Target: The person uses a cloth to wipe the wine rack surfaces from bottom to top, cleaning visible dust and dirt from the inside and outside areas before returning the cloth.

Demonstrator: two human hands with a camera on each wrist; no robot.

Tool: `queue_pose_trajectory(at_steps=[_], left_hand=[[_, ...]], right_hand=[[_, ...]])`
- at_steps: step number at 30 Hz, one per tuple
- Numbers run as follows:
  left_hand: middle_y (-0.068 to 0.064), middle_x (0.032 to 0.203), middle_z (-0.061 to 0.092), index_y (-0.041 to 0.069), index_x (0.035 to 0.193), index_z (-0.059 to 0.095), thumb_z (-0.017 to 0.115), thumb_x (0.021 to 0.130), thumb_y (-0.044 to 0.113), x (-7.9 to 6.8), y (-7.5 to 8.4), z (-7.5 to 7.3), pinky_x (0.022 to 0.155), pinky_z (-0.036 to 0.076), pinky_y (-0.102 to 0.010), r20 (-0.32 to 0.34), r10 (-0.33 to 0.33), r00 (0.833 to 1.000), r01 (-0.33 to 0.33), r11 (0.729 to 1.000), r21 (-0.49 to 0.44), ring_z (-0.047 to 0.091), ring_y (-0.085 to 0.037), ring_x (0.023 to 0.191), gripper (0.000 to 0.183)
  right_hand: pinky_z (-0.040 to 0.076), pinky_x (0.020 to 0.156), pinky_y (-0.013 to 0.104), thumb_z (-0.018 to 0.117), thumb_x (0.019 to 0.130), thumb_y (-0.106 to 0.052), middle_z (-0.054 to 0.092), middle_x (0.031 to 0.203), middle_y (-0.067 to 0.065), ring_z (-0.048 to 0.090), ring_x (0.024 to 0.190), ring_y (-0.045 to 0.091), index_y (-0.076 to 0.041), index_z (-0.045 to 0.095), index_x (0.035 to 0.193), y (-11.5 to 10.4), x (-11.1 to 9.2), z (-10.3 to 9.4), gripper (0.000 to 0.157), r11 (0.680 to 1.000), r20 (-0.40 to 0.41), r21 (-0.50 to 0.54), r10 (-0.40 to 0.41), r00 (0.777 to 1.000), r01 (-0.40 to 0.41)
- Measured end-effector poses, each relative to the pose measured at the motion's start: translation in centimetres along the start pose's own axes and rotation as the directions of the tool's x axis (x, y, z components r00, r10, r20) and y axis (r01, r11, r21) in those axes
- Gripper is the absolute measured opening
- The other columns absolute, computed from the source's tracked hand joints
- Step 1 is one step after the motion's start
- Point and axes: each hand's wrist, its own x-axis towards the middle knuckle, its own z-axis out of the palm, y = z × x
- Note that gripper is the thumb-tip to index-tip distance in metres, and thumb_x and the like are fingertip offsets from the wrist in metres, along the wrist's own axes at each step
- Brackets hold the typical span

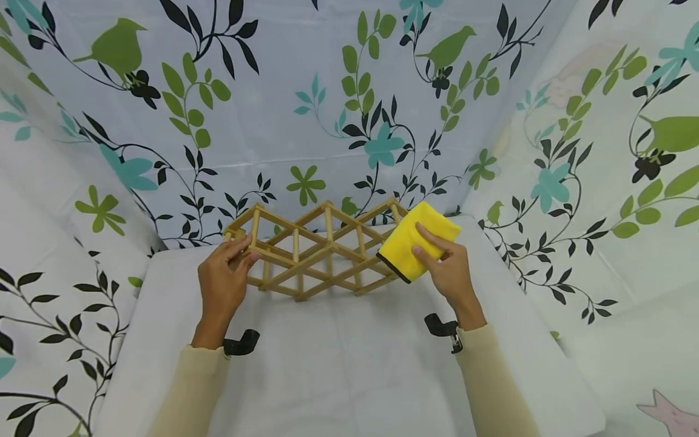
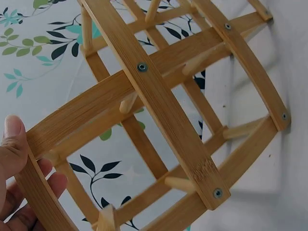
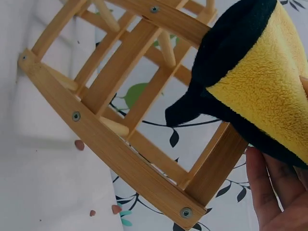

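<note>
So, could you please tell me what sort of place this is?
Probably a makeshift recording booth: floral bird-print sheets hang as walls around a white-covered table, where a folding bamboo lattice rack stands.

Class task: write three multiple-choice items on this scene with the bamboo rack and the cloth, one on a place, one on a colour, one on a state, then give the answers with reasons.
1. Where is the cloth?
A. at the rack's right end
B. at the rack's left end
C. flat on the table away from the rack

2. What colour is the cloth's top face?
A. red
B. yellow
C. white

3. What is the left hand doing?
A. resting flat on the table
B. hanging idle
C. gripping the rack

Answers:
1 A, the right hand holds it against that end.
2 B, yellow with a black edge.
3 C, its thumb and fingers close on the left end slat.
</note>
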Motion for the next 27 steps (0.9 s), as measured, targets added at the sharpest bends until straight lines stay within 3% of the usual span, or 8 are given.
queue_pose_trajectory(at_steps=[3,4,9,14,16,19,23,27], left_hand=[[-0.023,0.124,0.076,0.003,0.134,0.073,0.082,0.090,0.011,1.3,-0.6,0.4,0.109,0.053,-0.056,0.013,0.006,1.000,-0.006,1.000,-0.006,0.068,-0.044,0.126,0.046],[-0.024,0.123,0.076,0.004,0.135,0.073,0.082,0.090,0.011,1.8,-0.8,0.6,0.108,0.052,-0.059,0.016,0.009,1.000,-0.009,1.000,-0.006,0.068,-0.045,0.126,0.046],[-0.029,0.123,0.075,0.007,0.135,0.073,0.079,0.093,0.011,3.7,-1.4,1.4,0.104,0.052,-0.063,0.037,0.026,0.999,-0.026,1.000,-0.001,0.068,-0.049,0.122,0.043],[-0.029,0.131,0.071,0.004,0.136,0.072,0.075,0.096,0.011,4.9,-1.3,2.0,0.105,0.050,-0.065,0.074,0.012,0.997,-0.013,1.000,0.017,0.065,-0.051,0.124,0.041],[-0.028,0.133,0.071,0.002,0.136,0.071,0.074,0.097,0.011,4.9,-0.9,2.2,0.107,0.048,-0.065,0.058,0.023,0.998,-0.025,0.999,0.038,0.064,-0.051,0.124,0.040],[-0.027,0.128,0.073,-0.001,0.129,0.075,0.078,0.096,0.009,4.0,0.3,2.6,0.104,0.047,-0.062,-0.041,0.057,0.998,-0.054,0.996,0.065,0.063,-0.050,0.117,0.035],[-0.024,0.107,0.074,-0.002,0.113,0.081,0.085,0.090,0.008,1.3,2.9,3.6,0.088,0.045,-0.050,-0.175,0.089,0.981,-0.088,0.996,0.012,0.060,-0.043,0.100,0.025],[-0.016,0.092,0.072,0.001,0.108,0.083,0.089,0.088,0.013,-1.7,5.1,5.5,0.076,0.049,-0.039,-0.139,0.091,0.986,-0.100,0.993,-0.066,0.062,-0.031,0.086,0.024]], right_hand=[[0.061,0.096,0.024,0.078,0.100,-0.018,0.056,0.151,0.014,0.065,0.120,0.026,-0.022,0.065,0.147,-0.4,-1.3,0.0,0.049,1.000,0.000,-0.007,0.001,1.000,-0.001],[0.061,0.095,0.024,0.078,0.099,-0.018,0.057,0.150,0.014,0.065,0.120,0.026,-0.022,0.066,0.146,-0.6,-1.8,0.0,0.049,1.000,-0.002,-0.014,0.001,1.000,-0.001],[0.065,0.089,0.030,0.081,0.097,-0.017,0.060,0.145,0.015,0.068,0.116,0.031,-0.019,0.069,0.142,-1.5,-4.4,0.0,0.047,0.999,0.034,-0.022,0.035,0.999,-0.034],[0.066,0.084,0.036,0.080,0.096,-0.013,0.063,0.144,0.017,0.068,0.114,0.034,-0.016,0.070,0.141,-2.6,-5.9,-0.5,0.046,0.998,0.198,-0.049,0.040,0.979,-0.031],[0.066,0.086,0.035,0.079,0.096,-0.010,0.065,0.144,0.017,0.069,0.114,0.032,-0.014,0.070,0.141,-3.1,-6.0,-0.9,0.046,0.998,0.255,-0.062,0.023,0.967,-0.007],[0.066,0.087,0.034,0.078,0.096,-0.006,0.065,0.142,0.019,0.071,0.111,0.026,-0.009,0.069,0.141,-3.9,-5.6,-1.7,0.046,1.000,0.256,-0.025,0.006,0.967,0.000],[0.065,0.089,0.032,0.077,0.097,-0.005,0.062,0.143,0.020,0.072,0.111,0.020,-0.007,0.066,0.143,-4.1,-3.6,-2.8,0.047,0.998,0.126,0.055,-0.010,0.992,0.003],[0.063,0.092,0.027,0.076,0.100,-0.013,0.059,0.147,0.020,0.070,0.113,0.017,-0.014,0.064,0.148,-2.8,-1.0,-2.8,0.049,0.999,0.067,0.048,0.018,0.998,-0.022]])
